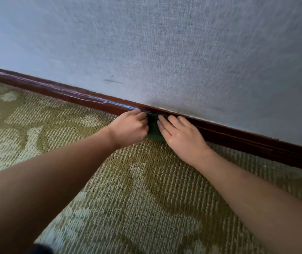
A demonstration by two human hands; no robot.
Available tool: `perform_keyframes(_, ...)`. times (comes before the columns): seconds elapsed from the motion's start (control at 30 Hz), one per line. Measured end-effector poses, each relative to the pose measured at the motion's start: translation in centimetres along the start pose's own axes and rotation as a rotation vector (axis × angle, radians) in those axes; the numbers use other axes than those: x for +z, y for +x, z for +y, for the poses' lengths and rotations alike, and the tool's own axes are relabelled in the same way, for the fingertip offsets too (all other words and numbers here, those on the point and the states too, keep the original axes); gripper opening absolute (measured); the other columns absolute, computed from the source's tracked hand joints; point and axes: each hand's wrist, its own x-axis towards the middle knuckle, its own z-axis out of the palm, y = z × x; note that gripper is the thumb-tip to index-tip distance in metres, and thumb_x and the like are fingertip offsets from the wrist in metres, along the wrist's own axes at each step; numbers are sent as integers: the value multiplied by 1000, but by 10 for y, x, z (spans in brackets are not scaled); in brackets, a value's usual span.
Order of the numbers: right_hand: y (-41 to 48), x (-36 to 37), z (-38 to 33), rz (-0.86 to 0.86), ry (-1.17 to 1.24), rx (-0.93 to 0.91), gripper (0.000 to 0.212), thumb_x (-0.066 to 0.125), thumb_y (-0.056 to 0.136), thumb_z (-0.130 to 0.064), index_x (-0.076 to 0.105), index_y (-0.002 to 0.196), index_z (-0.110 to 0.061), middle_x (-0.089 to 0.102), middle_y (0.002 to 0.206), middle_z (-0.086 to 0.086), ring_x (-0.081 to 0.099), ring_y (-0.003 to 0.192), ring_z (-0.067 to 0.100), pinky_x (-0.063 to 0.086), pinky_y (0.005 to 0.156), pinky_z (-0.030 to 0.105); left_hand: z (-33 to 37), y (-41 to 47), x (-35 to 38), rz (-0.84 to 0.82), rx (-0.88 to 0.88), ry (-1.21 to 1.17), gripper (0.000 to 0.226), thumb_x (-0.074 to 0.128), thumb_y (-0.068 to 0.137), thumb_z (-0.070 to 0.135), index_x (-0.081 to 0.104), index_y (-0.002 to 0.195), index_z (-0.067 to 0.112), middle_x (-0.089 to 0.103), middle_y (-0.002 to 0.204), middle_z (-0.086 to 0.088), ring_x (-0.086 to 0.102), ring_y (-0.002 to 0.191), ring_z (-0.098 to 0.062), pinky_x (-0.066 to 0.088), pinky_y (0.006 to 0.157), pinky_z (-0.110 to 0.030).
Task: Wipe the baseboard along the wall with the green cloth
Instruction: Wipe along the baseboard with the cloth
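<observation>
A dark brown baseboard (58, 89) runs along the foot of the wall, from upper left down to the right edge. The green cloth (153, 128) lies against it at the middle of the view, mostly hidden between my hands. My left hand (131, 127) has its fingers curled at the cloth's left edge and grips it against the baseboard. My right hand (180, 134) lies flat with straight fingers on the cloth's right side, its fingertips at the baseboard.
A grey-blue textured wall (164, 52) rises above the baseboard and bears a small dark smudge (112, 81). Patterned olive and pale green carpet (128, 189) covers the floor under my arms. Pale streaks mark the baseboard's top left of my hands.
</observation>
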Motion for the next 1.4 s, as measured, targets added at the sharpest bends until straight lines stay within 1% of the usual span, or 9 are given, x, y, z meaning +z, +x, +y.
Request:
perform_keyframes(0.2,2,-7,-6,-30,-16,61,41,68,75,-13,64,115,-9,64,118,5,61,100,18,46,87,27,-9,-14,10,176,-2,-79,10,63,72,4,67,63,3,70,74,-12,64,70,-25,55,69,-29)
perform_keyframes(0.27,1,-12,-4,-38,-41,51,41,68,74,-11,64,115,-7,64,116,7,62,97,18,47,85,28,-11,-20,11,201,5,-112,4,71,67,5,69,67,1,71,82,-16,66,76,-26,56,73,-31)
perform_keyframes(0.37,4,-18,-1,-62,-73,21,41,69,72,-10,65,113,-5,66,113,9,63,95,20,48,84,28,-12,-22,14,193,-32,-161,14,77,62,6,72,73,-1,71,89,-17,67,81,-27,56,74,-32)
perform_keyframes(0.7,14,-37,11,-341,-90,-93,66,74,61,-6,54,123,1,60,121,15,60,101,24,48,86,31,-25,-23,33,351,-21,-317,16,79,63,3,72,77,-3,71,91,-18,68,84,-28,56,75,-35)
perform_keyframes(0.93,18,-43,3,-414,-76,-31,63,70,61,2,54,122,5,59,120,20,61,99,30,50,83,36,-24,-26,37,351,-52,-344,17,79,61,2,72,76,-1,71,91,-16,67,86,-27,56,76,-33)
perform_keyframes(1.07,21,-39,-12,-426,-22,101,69,76,58,5,54,123,5,57,123,20,61,99,31,50,82,38,-30,-30,32,320,-47,-322,19,80,57,1,72,74,0,72,86,-15,67,82,-26,55,73,-31)
perform_keyframes(1.13,34,-38,-21,-449,-17,109,72,73,64,2,46,131,3,50,132,18,55,109,29,45,90,36,-37,-41,31,273,-72,-304,22,82,54,1,71,74,0,72,86,-15,67,81,-27,54,73,-31)
perform_keyframes(1.27,65,-27,-35,-466,-4,15,71,46,89,-3,4,146,-4,10,153,12,18,133,25,18,107,34,-52,-65,28,155,-178,-305,27,85,50,0,72,73,-1,72,81,-14,67,77,-27,57,69,-33)
perform_keyframes(1.4,78,-20,-44,-449,23,29,67,40,91,-2,2,146,-5,6,154,10,15,135,24,15,108,34,-56,-75,25,112,-237,-269,22,83,51,1,72,70,0,72,79,-13,66,75,-27,56,67,-32)
